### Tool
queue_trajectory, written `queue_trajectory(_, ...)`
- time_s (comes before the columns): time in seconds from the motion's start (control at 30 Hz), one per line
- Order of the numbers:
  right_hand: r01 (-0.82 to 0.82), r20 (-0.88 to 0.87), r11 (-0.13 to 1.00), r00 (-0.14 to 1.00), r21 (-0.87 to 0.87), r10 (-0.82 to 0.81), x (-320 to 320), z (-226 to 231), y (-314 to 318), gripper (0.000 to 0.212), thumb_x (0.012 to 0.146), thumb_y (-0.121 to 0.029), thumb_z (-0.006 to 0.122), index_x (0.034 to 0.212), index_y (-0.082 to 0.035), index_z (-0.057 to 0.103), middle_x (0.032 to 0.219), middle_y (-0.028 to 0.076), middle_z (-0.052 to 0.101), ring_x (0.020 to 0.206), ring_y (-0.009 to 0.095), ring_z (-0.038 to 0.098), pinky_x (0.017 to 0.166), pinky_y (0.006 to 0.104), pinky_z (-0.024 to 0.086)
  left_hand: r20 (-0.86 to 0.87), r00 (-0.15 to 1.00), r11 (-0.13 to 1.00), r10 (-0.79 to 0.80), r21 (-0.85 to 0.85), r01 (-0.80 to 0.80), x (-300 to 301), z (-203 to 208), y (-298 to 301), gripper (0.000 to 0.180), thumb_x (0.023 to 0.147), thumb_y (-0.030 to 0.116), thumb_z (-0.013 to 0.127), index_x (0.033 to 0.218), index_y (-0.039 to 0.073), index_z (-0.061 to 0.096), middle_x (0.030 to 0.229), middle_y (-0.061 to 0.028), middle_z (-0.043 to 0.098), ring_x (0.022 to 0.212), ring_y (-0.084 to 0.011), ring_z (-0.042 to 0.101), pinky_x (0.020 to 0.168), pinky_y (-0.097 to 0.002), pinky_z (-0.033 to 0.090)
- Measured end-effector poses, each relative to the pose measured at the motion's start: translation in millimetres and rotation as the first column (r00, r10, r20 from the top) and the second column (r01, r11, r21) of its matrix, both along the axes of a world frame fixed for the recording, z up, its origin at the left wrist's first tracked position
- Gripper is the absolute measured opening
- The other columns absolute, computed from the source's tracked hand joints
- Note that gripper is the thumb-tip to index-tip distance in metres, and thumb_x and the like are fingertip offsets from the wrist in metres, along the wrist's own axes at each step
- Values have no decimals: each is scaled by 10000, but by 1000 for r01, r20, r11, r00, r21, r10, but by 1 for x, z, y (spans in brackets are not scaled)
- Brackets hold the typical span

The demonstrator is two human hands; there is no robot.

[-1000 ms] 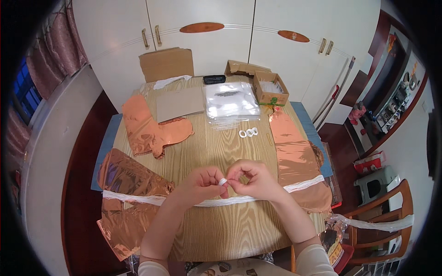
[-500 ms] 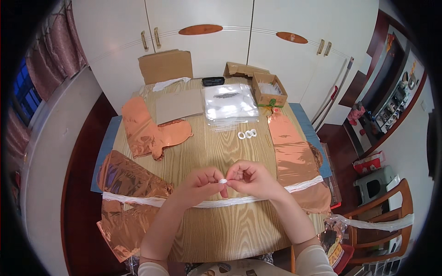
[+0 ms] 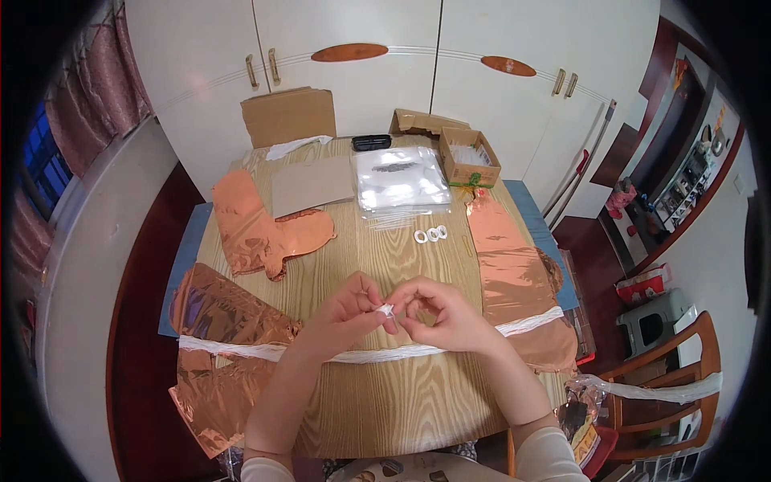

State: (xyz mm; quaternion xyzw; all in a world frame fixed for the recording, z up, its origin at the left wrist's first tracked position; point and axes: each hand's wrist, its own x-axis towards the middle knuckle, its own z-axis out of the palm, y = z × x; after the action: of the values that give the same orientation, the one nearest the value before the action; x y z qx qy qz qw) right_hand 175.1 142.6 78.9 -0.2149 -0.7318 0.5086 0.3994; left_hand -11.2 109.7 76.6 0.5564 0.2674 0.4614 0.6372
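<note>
A small crumpled white piece (image 3: 385, 309), perhaps ribbon or thin film, is held over the near middle of the wooden table. My left hand (image 3: 352, 315) pinches it between thumb and fingers. From the other side my right hand (image 3: 438, 313) meets it with curled fingers, the index fingertip against its edge. Below my wrists a long bundle of white strands (image 3: 385, 354) lies across the table from left to right. Three white rings (image 3: 432, 234), like small coils of ribbon, rest beyond my right hand.
Copper-coloured foil balloons (image 3: 241, 225) lie flat along both sides of the wooden table (image 3: 377, 410). At the back are clear plastic bags (image 3: 401, 181), a grey-brown board (image 3: 313, 185), a black case (image 3: 372, 142) and a cardboard box (image 3: 472, 173). A wooden chair (image 3: 699, 402) stands at right.
The white piece has gone from a compact little shape to a looser, spread one. My right thumb has drawn slightly away from it, and the fingers of both hands have shifted.
</note>
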Motion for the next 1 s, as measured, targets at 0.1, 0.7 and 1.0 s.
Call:
queue_trajectory(0.1, -7, 68, 986, 998, 164, -5, 3, 12, -4, 197, 737, -18, 609, 930, -58, 603, 768, 22, 605, 685, 117, 577, 594, 235, 456, -29, 1000, 1000, 4, 15, -3, -4, 1, 1, 125, 858, 22, 490, 913, 66, 388, 821, -76, 591, 825, -128, 573, 766, -266, 411)
queue_trajectory(0.7, 107, 75, 927, 987, 359, -143, 5, 14, -4, 86, 723, -37, 654, 806, -49, 635, 808, 54, 638, 717, 185, 619, 605, 267, 493, -153, 977, 989, 147, 32, -143, 0, 8, -5, 187, 821, 88, 575, 936, 92, 428, 823, 7, 580, 766, -33, 479, 674, -188, 327)
queue_trajectory(1.0, 217, 3, 950, 975, 223, -224, -1, 1, -6, 42, 743, -15, 646, 753, -35, 610, 762, 55, 624, 676, 132, 593, 601, 225, 464, -133, 960, 965, 245, 126, -228, 2, 1, 0, 269, 762, 39, 618, 970, 93, 457, 798, 41, 541, 737, -32, 453, 672, -208, 327)
